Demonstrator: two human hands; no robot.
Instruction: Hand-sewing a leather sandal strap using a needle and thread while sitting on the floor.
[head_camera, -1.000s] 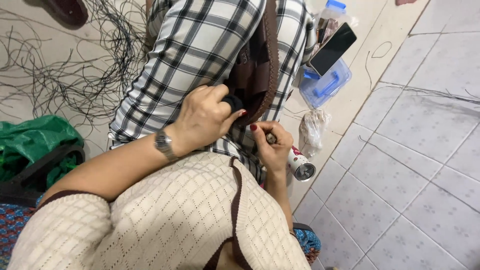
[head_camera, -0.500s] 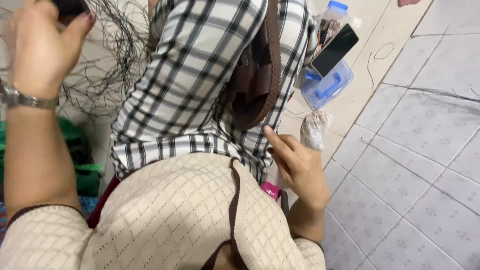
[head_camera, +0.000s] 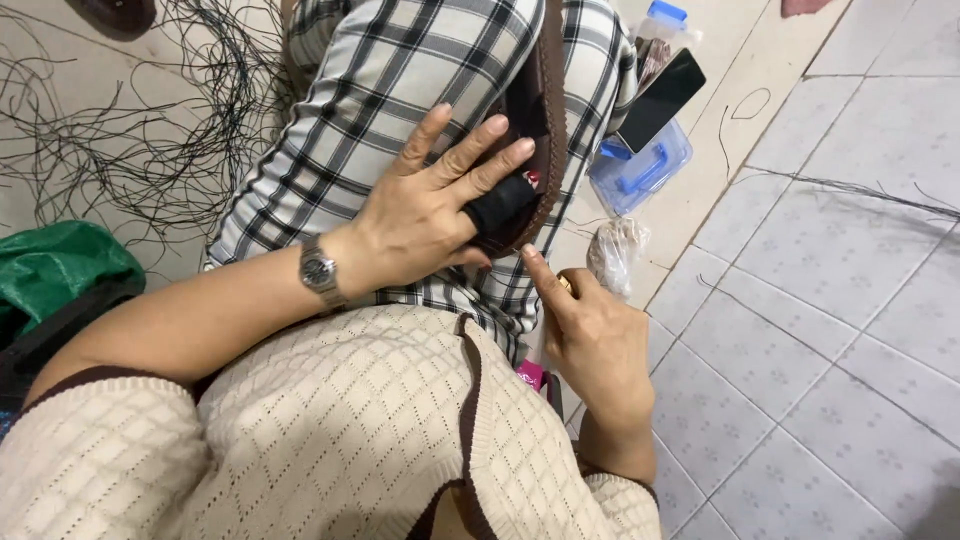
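My left hand (head_camera: 430, 215), with a wristwatch (head_camera: 318, 270) on the wrist, lies flat on my plaid-trousered lap (head_camera: 400, 80), fingers spread. A black sleeve (head_camera: 500, 205) covers one of its fingers. Its fingertips rest on a dark brown woven piece (head_camera: 548, 110) lying along the lap. My right hand (head_camera: 595, 345) hovers just right of the lap, seen from the back. Its index finger points up toward the brown piece and the other fingers curl under, hiding the palm. A small pink object (head_camera: 530, 375) peeks out below it.
A tangle of black cords (head_camera: 140, 130) spreads over the floor at upper left. A green bag (head_camera: 60, 270) lies at the left. A black phone (head_camera: 660, 100) leans on a clear blue plastic box (head_camera: 645, 170). A small clear bag (head_camera: 615, 250) lies near the grey tiles (head_camera: 820, 300).
My left hand was raised high to the left half a second ago and has come back down flat onto the lap. My right hand has shifted slightly and now points its index finger.
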